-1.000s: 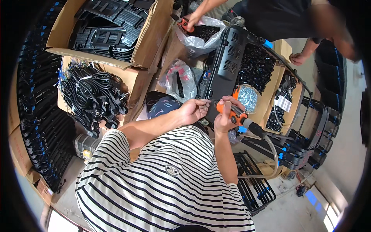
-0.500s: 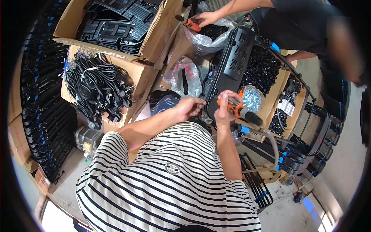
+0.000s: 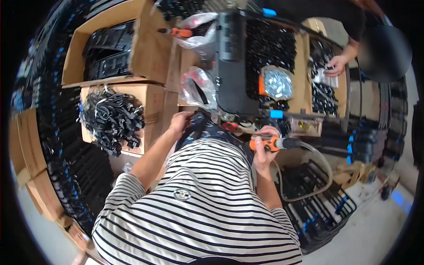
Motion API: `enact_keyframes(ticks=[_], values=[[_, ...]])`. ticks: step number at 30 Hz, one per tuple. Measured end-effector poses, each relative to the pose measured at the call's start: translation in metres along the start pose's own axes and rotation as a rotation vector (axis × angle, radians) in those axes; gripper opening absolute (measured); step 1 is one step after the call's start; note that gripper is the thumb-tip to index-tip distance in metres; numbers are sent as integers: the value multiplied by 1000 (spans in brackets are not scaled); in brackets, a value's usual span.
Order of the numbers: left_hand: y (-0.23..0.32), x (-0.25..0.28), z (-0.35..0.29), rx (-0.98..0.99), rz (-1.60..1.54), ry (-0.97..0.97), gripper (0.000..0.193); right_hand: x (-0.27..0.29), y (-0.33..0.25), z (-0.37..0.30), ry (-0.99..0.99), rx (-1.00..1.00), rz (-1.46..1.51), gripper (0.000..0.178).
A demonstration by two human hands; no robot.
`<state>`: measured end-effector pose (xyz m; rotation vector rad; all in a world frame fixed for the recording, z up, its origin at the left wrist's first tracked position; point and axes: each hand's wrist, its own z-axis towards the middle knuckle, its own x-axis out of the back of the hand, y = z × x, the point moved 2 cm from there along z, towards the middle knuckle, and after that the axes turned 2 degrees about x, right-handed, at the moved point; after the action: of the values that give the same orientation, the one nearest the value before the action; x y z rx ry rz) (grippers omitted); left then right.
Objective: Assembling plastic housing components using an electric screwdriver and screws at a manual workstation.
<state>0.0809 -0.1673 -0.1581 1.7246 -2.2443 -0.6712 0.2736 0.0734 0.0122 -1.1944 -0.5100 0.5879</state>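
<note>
Currently, right of centre, the right hand (image 3: 262,153) has its fingers wrapped around an orange power screwdriver (image 3: 267,143), whose long axis runs left to right. Above and left of it, the black vented plastic panel (image 3: 232,86) stretches up the frame. The left hand (image 3: 180,123), left of centre, is beside dark patterned fabric (image 3: 199,127); whether its blurred fingers hold anything cannot be told.

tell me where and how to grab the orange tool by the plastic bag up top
I'd likely grip the orange tool around its body, coming from the near side: it lies crosswise, narrow black end pointing left, while the plastic bag crowds its right end.
</note>
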Motion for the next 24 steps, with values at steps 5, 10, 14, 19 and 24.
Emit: enact_keyframes(ticks=[5,10,14,19,24], values=[[-38,14,-10,-32,284,40,13,74,150,-131,230,-462,-151,20],[-34,12,-30,-218,683,59,18,114,358,-247,405,-497,-339,20],[-18,39,-34,-304,953,64,22,94,383,-231,381,-688,-687,29],[4,90,-17,-315,1307,98,23,84,376,-197,397,-727,-642,32],[16,83,30,-278,1497,-151,20,97,372,-247,394,-786,-858,25]])
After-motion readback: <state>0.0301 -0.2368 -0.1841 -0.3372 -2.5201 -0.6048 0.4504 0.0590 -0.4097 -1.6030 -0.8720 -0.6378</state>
